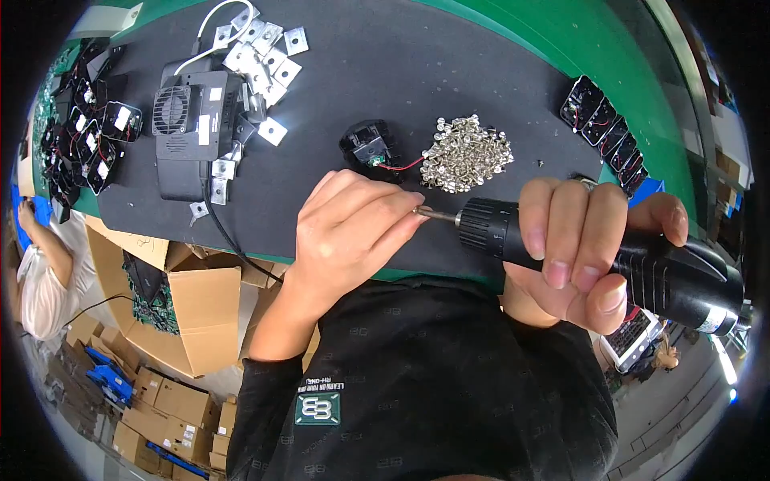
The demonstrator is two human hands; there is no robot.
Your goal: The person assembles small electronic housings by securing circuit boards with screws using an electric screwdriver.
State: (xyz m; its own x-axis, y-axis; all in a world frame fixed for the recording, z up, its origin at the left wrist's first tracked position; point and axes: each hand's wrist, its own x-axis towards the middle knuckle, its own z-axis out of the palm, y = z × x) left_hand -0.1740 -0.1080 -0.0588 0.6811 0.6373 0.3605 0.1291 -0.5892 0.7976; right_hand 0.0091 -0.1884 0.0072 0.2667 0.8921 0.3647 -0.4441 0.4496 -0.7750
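Note:
My right hand (573, 240) is wrapped round a black electric screwdriver (678, 280), held level with its bit (439, 215) pointing left. At the bit's tip, my left hand (349, 228) is closed in a pinch on a small screw, mostly hidden by the fingertips. Just beyond my hands lies a pile of silver screws (467, 156). To the left of that pile sits a small black plastic housing (369, 148) with a metal plate, a bit of green board and a red wire.
Square metal plates (273, 131) lie scattered around a black vented device (192, 120) with cables. Black housings with wires stand in a row (601, 120) at right and in a heap (92, 132) at left. An open carton (204, 309) holds green boards. Another person's arm (48, 248) shows far left.

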